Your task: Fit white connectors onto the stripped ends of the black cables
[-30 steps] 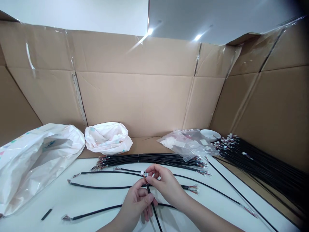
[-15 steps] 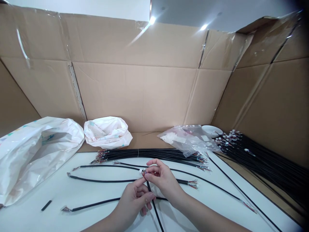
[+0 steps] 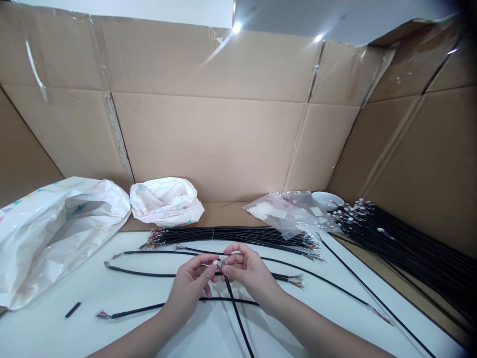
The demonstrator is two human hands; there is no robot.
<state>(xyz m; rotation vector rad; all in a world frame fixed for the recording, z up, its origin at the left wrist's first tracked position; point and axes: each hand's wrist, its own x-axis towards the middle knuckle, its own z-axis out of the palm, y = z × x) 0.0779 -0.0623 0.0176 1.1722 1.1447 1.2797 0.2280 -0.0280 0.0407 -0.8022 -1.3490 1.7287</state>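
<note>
Cable (image 3: 237,314) is held on our side of the tied bundle (image 3: 231,232): our left hand (image 3: 191,282) pinches the white plug (image 3: 217,265), our right hand (image 3: 250,275) nips the thin wires (image 3: 222,261) beside it. Pulling the two apart too hard, we could tug a wire loose.
</note>
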